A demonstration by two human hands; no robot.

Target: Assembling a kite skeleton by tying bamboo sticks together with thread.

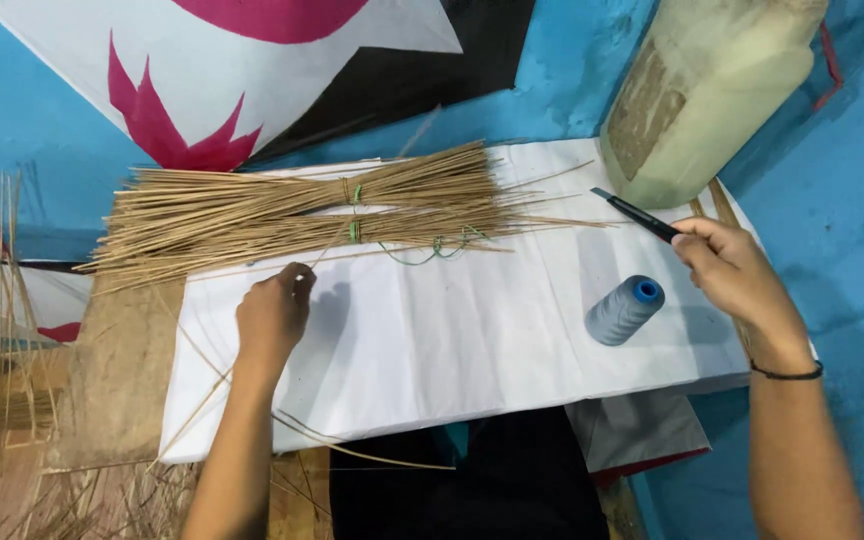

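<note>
1. Thin tan bamboo stick [252, 345] is pinched at its upper end between the left hand [272, 318] fingertips; fingers clenched around it, stick running down-left off the white paper sheet stack [432, 350].
2. Right hand [737, 275] grips a slim black-handled knife [637, 215], fingers closed on the handle, blade tip pointing up-left, near the pale plastic jug [712, 90].
3. Grey thread spool with a blue core [624, 310] lies on the white sheet, just beside the right hand, not touching it.
4. Tied bundle of tan bamboo sticks [312, 205], bound with green string [354, 225], lies across the top edge of the sheet, just above the left hand.
5. Judgement: the single stick looks separated from the bundle; a good grip means holding near the end, keeping it flat on the paper so it doesn't flex, with the blade away from the left fingers.
6. Outward: white, pink and black kite [282, 70] on the blue floor [852, 200]; loose sticks [12, 300] at far left.
</note>
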